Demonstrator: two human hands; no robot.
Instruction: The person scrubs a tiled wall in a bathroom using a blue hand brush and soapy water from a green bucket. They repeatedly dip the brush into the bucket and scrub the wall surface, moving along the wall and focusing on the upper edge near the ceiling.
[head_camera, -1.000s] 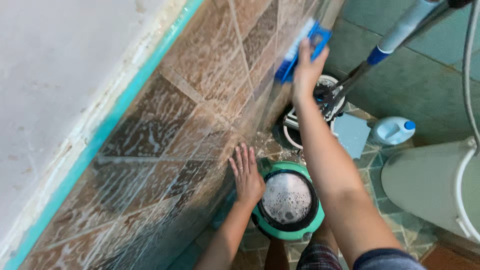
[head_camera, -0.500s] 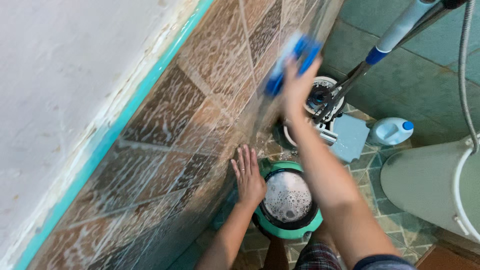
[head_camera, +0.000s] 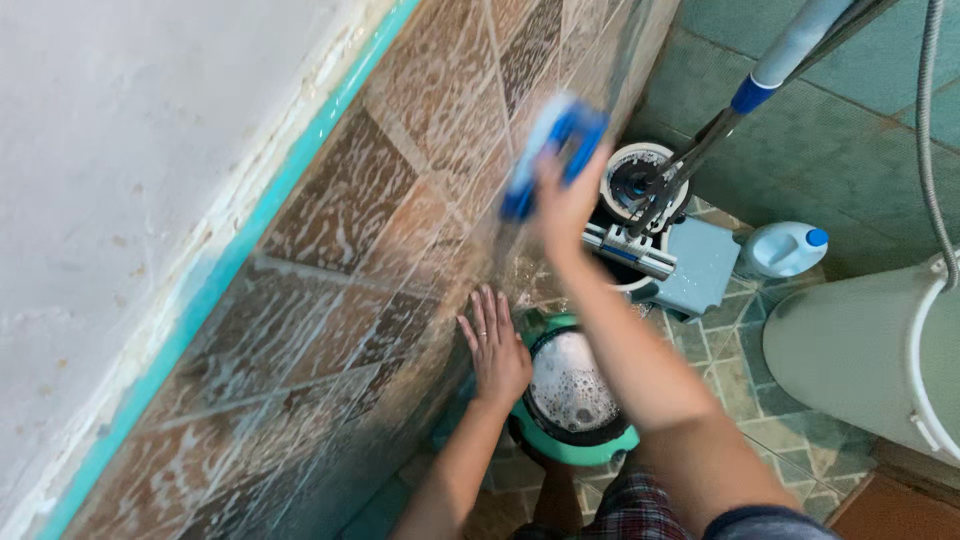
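Right hand (head_camera: 562, 200): fingers wrapped around blue scrub brush (head_camera: 545, 152), pressed on soapy brown wall tile (head_camera: 345, 200).
Left hand (head_camera: 492, 348): spread flat on the wall's lower edge.
Beside it: green bucket (head_camera: 572, 398) of suds, touching the wrist.
Open room: teal floor tiles (head_camera: 790, 435) before the white toilet (head_camera: 865, 355).

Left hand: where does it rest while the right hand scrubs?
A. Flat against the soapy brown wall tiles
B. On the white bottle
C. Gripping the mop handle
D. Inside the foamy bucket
A: the left hand lies open, fingers spread, on the soapy wall tiles, beside the green bucket.
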